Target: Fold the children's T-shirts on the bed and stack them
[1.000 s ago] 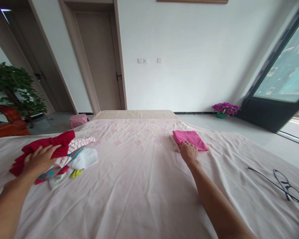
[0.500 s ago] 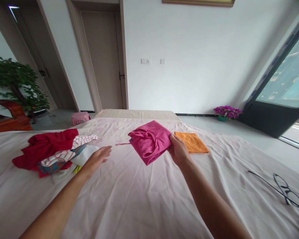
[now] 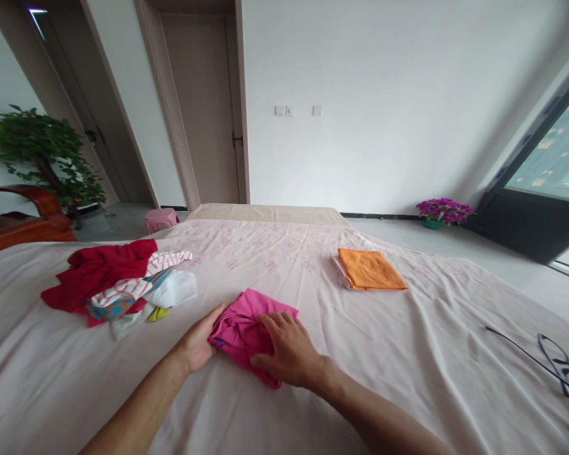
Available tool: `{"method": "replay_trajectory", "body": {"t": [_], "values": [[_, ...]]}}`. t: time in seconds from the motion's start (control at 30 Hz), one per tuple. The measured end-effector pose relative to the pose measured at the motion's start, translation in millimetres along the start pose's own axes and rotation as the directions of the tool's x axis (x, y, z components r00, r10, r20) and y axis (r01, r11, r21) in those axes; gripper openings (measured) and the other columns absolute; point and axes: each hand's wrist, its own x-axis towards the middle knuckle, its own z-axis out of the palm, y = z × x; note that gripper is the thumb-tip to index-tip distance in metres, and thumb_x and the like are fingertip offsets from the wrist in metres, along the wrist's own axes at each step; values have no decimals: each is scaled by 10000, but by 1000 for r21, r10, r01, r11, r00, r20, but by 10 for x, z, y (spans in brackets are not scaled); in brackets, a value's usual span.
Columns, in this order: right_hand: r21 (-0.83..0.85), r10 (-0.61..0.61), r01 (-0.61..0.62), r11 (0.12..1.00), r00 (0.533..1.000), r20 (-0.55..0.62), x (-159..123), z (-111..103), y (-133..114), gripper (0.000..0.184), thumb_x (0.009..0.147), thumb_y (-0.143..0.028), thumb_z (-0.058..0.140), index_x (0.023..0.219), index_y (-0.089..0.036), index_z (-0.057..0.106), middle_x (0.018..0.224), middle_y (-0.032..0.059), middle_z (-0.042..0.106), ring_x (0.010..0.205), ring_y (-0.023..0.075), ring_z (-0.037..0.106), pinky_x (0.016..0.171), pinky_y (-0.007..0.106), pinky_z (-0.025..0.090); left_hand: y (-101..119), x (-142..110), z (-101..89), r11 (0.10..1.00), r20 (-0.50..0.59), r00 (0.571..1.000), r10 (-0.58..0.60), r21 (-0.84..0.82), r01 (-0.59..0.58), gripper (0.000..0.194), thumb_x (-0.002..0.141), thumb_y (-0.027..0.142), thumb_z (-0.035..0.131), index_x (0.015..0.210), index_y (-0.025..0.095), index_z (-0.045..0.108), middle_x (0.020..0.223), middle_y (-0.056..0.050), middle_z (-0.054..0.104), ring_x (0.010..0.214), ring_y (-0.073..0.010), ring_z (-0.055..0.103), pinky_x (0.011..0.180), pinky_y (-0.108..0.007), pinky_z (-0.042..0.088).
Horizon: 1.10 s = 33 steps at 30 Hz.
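A folded pink garment (image 3: 239,316) lies low over the bed in front of me, with creased layers on top. My left hand (image 3: 201,341) holds its left edge, and some of the fingers are hidden by the cloth. Resting on the garment's upper side is my right hand (image 3: 287,351), its fingers spread across the fabric. Beyond it on the right, an orange folded cloth (image 3: 372,270) sits on a pale folded piece. To the left is a loose heap of clothes with a red garment (image 3: 109,272), a striped one (image 3: 168,260) and a white one (image 3: 175,287).
A pale flowered sheet (image 3: 275,253) covers the bed. Black-framed glasses (image 3: 557,363) lie at the right. A pink stool (image 3: 162,219), a wooden armchair (image 3: 42,205) and a leafy plant (image 3: 38,142) stand at the far left; purple flowers (image 3: 444,210) stand near the wall.
The pink garment has come down and nearer to me. My left hand has moved from beside the heap to its edge. My right hand has shifted from its right corner onto its top.
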Motion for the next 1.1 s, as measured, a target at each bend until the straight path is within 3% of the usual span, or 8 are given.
{"method": "replay_trajectory", "body": {"t": [0.13,0.23,0.4,0.47,0.67,0.87,1.0,1.1], "values": [[-111,-12,13,994,1000,10,127,118,-12,263,696,-178,606,949,-190,678,993,99,672,953,258,576,829,357,421,41,-220,22,998,44,999,25,50,-27,550,817,485,651,1311,251,588,1323,-80,635,1229,-286,581,949,-423,518],[255,66,-65,965,998,2,257,58,102,137,685,-142,549,768,-186,649,772,30,658,749,179,581,687,277,419,11,-316,23,989,107,994,32,139,-47,653,742,381,758,1352,285,543,1389,-87,581,1242,-296,567,956,-419,508],[940,324,-149,306,945,44,427,-298,440,154,696,-311,633,767,-174,634,618,-10,616,544,128,533,546,244,425,92,-261,-164,958,-64,981,182,237,-162,567,656,247,745,1211,201,636,1242,-100,677,1143,-282,627,950,-376,490],[967,424,-99,233,906,-10,451,-452,691,194,661,-335,677,765,-176,640,660,11,647,577,148,562,560,265,447,241,-200,-330,927,-121,962,245,321,-196,526,685,254,681,1204,181,631,1179,-98,705,1070,-273,659,917,-378,500],[641,619,-249,726,642,-452,392,-563,1334,410,645,-221,582,1040,-177,681,1085,100,688,986,248,616,831,365,485,562,89,-639,558,-185,796,576,801,-217,445,646,322,668,1062,167,690,1145,-120,697,1112,-305,628,969,-399,466],[199,139,-94,975,964,-227,383,-321,929,299,754,-212,603,1030,-235,718,1006,47,709,945,221,609,857,340,452,215,185,23,187,116,822,557,948,-260,460,754,443,660,1151,212,649,1170,-119,652,1071,-281,616,938,-377,456],[-78,7,-14,997,996,-87,388,-177,703,383,732,-336,746,1102,-254,693,1097,50,675,1039,234,557,916,337,396,10,229,321,-99,193,838,510,981,-166,219,765,247,614,975,195,652,1017,-116,654,1015,-277,603,915,-379,430],[-140,20,-37,989,992,-122,399,-111,723,97,855,-263,616,904,-221,688,973,39,682,958,195,575,875,300,381,52,233,230,-43,153,848,508,987,-152,124,816,166,488,860,214,593,907,-56,660,892,-196,626,831,-293,441]]}}
